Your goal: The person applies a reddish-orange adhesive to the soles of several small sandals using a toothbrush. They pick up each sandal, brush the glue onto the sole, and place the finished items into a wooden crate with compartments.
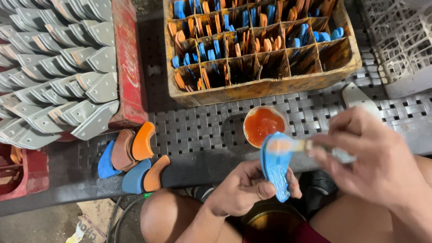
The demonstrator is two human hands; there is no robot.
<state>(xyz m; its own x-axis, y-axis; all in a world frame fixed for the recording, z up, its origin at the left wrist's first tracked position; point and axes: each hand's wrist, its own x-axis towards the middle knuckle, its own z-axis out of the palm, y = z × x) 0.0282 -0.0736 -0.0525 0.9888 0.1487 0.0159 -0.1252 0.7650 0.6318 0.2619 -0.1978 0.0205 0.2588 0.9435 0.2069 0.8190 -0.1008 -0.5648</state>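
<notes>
I am holding a blue heel piece [275,167] upright over my lap in my left hand [245,189], the fingers clamped around its lower end, thumb across the front. My right hand [373,157] is gripping a small brush [310,146], fingers pinched together on its handle, and the blurred tip is lying on the piece's upper face, where an orange smear is showing. Just behind it a small bowl of orange glue [263,126] is sitting on the woven metal table [198,130]. To do this well, I judge I should be keeping the piece steady and tilted toward me, spreading thinly out to the edges, and keeping glue off my thumb. Loose blue and orange pieces [132,162] are lying to my left, beside a wooden crate [270,85] packed with more, and grey metal brackets [58,72] are stacked beyond.
</notes>
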